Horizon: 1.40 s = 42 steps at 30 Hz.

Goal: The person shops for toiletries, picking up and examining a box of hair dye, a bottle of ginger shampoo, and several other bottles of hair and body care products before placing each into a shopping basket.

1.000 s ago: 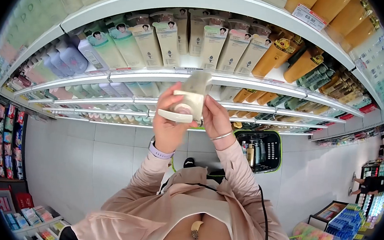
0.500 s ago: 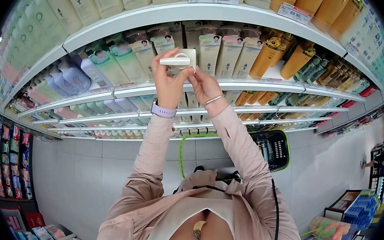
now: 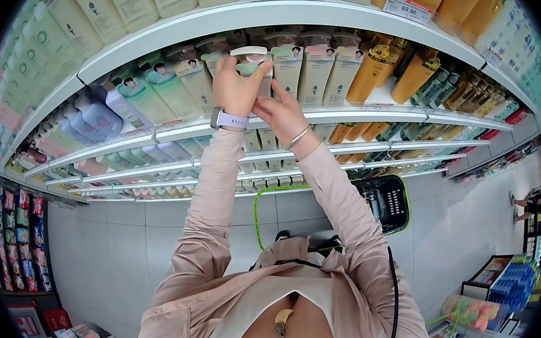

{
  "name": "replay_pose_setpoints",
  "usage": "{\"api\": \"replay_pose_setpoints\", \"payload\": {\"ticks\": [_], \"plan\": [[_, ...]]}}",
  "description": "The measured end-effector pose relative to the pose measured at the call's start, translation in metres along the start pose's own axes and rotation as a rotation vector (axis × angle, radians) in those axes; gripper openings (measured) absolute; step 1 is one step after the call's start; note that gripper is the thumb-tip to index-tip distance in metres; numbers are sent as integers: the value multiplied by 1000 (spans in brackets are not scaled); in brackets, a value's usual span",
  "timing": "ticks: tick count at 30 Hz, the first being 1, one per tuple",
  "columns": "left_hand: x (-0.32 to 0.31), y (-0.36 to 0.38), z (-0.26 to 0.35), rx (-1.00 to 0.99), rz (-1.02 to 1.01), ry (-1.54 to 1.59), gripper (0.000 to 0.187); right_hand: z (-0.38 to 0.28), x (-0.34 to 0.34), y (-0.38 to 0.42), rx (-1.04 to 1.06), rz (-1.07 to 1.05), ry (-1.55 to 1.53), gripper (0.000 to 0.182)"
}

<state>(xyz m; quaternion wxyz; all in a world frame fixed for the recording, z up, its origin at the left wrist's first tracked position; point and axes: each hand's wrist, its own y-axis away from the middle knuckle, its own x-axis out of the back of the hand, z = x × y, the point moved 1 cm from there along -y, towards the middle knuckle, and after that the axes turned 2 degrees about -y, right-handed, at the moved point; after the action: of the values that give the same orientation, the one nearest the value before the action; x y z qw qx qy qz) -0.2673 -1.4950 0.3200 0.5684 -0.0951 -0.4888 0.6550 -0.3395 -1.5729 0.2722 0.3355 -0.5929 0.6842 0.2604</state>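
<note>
A cream pump bottle with a white top [image 3: 249, 53] is tilted in front of the middle shelf's row. My left hand [image 3: 238, 89] wraps round its upper part, fingers closed and hiding much of its body. My right hand [image 3: 284, 114] is at the lower end, with the thumb below and the index finger along the right side. The bottle's base is hidden between the hands. Just right of it stand similar cream bottles [image 3: 316, 74] with picture tags; more cream bottles [image 3: 192, 77] stand to the left.
Amber bottles [image 3: 370, 72] stand farther right on the shelf. Lilac pump bottles [image 3: 100, 114] are to the left. A white shelf edge [image 3: 199, 28] with price labels runs above my hands. On the floor, a black basket [image 3: 399, 227] with a green rim sits near my feet.
The pump bottle has moved toward the shelf and its top has tipped up and away. My left hand now covers its front, and my right fingers have spread a little at its lower end.
</note>
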Motion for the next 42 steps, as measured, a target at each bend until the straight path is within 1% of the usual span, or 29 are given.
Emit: {"api": "replay_pose_setpoints", "payload": {"ticks": [2,3,4,5,6,7,9,10,12,13,14,15,17,19,20,21,22,24,25,27,29,31,33,34,36,37,39,40,42], "plan": [[-5,1,-5,103,26,33,54,-1,-3,-3,-17,37,125,69],[2,2,4,204,-75,93,50,-1,-2,-6,-15,39,123,69],[-2,9,0,202,-78,93,50,0,1,-10,-15,31,211,70],[-12,19,-9,154,-46,335,46,1,4,-13,-16,23,298,71],[-20,29,-18,104,-13,576,41,3,9,-15,-13,25,296,71],[-27,39,-23,101,-16,576,41,5,14,-17,-5,4,354,71],[-35,55,-28,126,68,718,39,9,20,-18,2,-14,411,71],[-35,58,-30,126,67,718,39,12,22,-16,-24,-4,428,70],[-33,64,-33,209,-16,545,41,19,28,-15,-59,8,445,70],[-31,65,-32,213,-16,543,41,22,31,-17,-77,10,511,70],[-31,64,-31,259,-46,581,41,25,34,-20,-91,11,577,70],[-30,63,-29,304,-77,620,40,28,35,-21,-91,8,577,70],[-44,74,-47,276,-52,577,39,34,38,-24,-104,103,663,72],[-43,77,-45,248,-30,539,38,44,48,-27,-100,113,717,74],[-41,84,-43,290,-73,502,38,48,53,-28,-101,123,771,76],[-39,88,-39,334,-117,465,38,45,50,-25,-101,126,770,76],[-40,89,-42,334,-122,465,38,43,47,-21,-121,122,764,76],[-42,90,-48,333,-254,440,42,43,48,-18,-140,123,755,76],[-41,91,-46,333,-258,442,42,45,51,-20,-127,111,729,77],[-40,90,-42,316,-132,422,42,46,53,-20,-108,103,703,77],[-41,91,-41,318,-124,421,42,45,51,-16,-130,77,569,82],[-35,92,-37,322,-117,419,42,45,49,-12,-116,87,570,81],[-27,91,-32,437,-201,465,42,46,46,-7,-107,96,573,81],[-23,89,-28,440,-204,465,42,47,45,-4,-115,104,521,80],[-17,87,-23,601,-291,501,42,49,45,0,-130,113,469,79],[-22,91,-29,606,-291,499,42,51,44,2,-124,113,478,79],[-32,96,-40,363,-101,544,42,52,42,3,-120,110,484,78],[-35,97,-43,364,-102,541,42,51,42,3,-130,118,479,78],[-37,98,-47,262,-76,481,43,52,41,4,-142,128,471,78]]}}
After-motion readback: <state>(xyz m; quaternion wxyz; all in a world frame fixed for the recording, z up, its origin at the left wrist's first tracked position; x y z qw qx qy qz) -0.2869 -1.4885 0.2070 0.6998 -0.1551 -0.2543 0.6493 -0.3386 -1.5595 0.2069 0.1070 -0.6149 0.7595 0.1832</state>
